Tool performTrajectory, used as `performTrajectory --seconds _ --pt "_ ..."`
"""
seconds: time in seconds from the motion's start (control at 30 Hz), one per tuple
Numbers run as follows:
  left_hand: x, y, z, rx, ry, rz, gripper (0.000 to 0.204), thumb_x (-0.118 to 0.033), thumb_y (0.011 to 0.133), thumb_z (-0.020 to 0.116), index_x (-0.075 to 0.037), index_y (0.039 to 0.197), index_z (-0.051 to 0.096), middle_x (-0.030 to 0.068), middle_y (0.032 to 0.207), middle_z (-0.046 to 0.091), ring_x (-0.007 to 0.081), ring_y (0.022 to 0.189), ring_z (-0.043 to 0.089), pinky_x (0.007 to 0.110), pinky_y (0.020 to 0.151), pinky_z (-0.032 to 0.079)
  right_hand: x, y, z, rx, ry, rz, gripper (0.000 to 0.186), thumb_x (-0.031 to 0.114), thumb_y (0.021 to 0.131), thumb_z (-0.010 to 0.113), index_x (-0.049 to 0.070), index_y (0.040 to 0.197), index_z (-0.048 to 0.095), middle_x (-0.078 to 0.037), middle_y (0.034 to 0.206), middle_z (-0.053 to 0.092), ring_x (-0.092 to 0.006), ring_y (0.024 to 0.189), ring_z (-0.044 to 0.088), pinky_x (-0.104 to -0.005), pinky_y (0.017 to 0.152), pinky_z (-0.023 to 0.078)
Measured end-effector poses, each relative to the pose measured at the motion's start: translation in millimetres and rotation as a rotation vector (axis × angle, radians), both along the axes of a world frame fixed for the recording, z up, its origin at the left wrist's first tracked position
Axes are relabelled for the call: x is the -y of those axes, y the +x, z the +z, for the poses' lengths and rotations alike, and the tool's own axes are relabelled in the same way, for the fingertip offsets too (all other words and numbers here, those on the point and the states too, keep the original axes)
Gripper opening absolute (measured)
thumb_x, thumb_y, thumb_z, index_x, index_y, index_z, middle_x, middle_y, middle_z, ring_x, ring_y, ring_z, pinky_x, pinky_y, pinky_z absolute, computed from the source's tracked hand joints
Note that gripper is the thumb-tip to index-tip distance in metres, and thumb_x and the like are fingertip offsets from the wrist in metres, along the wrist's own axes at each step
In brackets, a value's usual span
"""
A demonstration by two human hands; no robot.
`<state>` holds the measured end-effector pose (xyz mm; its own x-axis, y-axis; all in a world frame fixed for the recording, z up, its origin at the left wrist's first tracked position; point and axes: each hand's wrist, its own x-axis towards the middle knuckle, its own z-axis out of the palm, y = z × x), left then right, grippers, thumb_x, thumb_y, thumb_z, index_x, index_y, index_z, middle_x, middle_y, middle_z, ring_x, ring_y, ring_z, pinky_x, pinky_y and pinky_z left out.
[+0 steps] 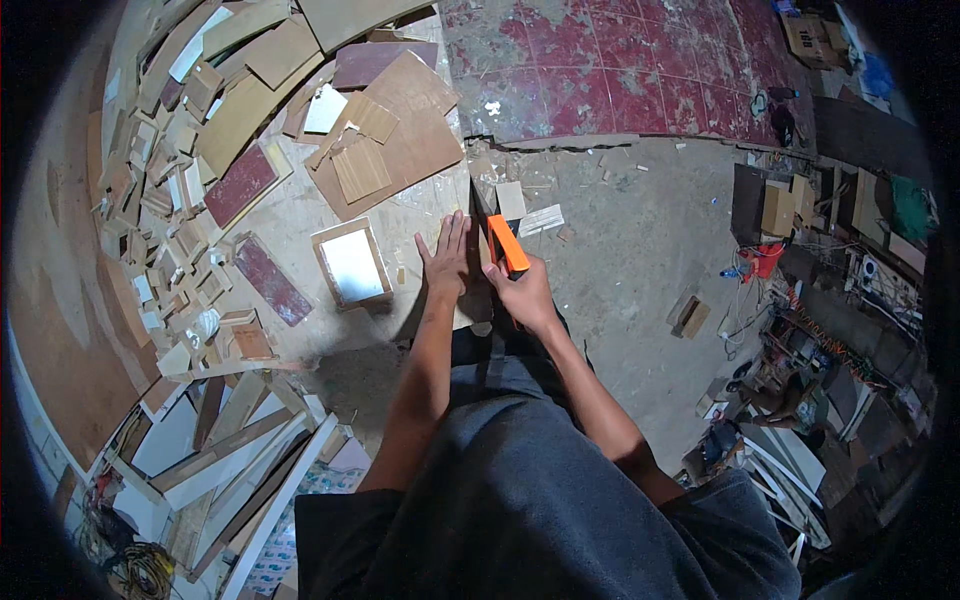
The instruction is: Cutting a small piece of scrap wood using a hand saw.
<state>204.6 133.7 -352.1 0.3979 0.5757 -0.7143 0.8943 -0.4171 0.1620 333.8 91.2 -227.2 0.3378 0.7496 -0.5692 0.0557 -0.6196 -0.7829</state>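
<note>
Right hand: fingers clamped on an orange-handled saw, its dark blade extending ahead of them and just right of the left fingers. Left hand: flat on a pale board, thumb spread. White-faced panel lies left of that thumb.

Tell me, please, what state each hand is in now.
Left hand: open, laid flat on the pale board.
Right hand: closed around an orange-handled saw.

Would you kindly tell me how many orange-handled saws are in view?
1: the orange-handled saw is in the right hand, just right of the flat left hand. Others may be hidden.
</note>
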Motion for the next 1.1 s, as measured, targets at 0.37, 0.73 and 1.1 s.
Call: performTrajectory --seconds 0.37,0.73,1.1 --pt "24.4 -5.6 -13.8 0.082 0.213 0.014 0.093 -0.023 0.085 0.061 -0.012 0.160 0.007 0.0055 0.167 0.001 0.0230 0.154 0.003 0.056 0.121 0.005 1.6 -3.7 5.8 0.051 0.010 0.034 0.025 0.014 0.086 0.073 -0.003 0.078 0.057 -0.004 0.064 0.054 -0.0120 0.063 0.049 -0.0314 0.061 0.045" --pt "16.8 17.9 4.9 0.234 0.017 0.287 0.077 -0.019 0.093 0.052 -0.006 0.158 0.012 0.0096 0.167 0.004 0.0281 0.153 0.008 0.038 0.124 0.015 13.5 3.8 17.5 -0.020 -0.037 -0.005 0.026 0.014 0.086 0.073 -0.004 0.077 0.057 -0.003 0.065 0.054 -0.0115 0.064 0.050 -0.0312 0.061 0.045" --pt "40.2 15.0 -41.9 0.359 0.286 0.262 0.071 -0.035 0.092 0.053 -0.003 0.151 0.029 0.0179 0.164 0.011 0.0368 0.151 0.015 0.045 0.123 0.018 -7.5 0.8 0.1 -0.033 0.047 0.054 0.026 0.016 0.086 0.075 0.000 0.078 0.055 0.001 0.064 0.052 -0.0080 0.059 0.045 -0.0305 0.053 0.041"
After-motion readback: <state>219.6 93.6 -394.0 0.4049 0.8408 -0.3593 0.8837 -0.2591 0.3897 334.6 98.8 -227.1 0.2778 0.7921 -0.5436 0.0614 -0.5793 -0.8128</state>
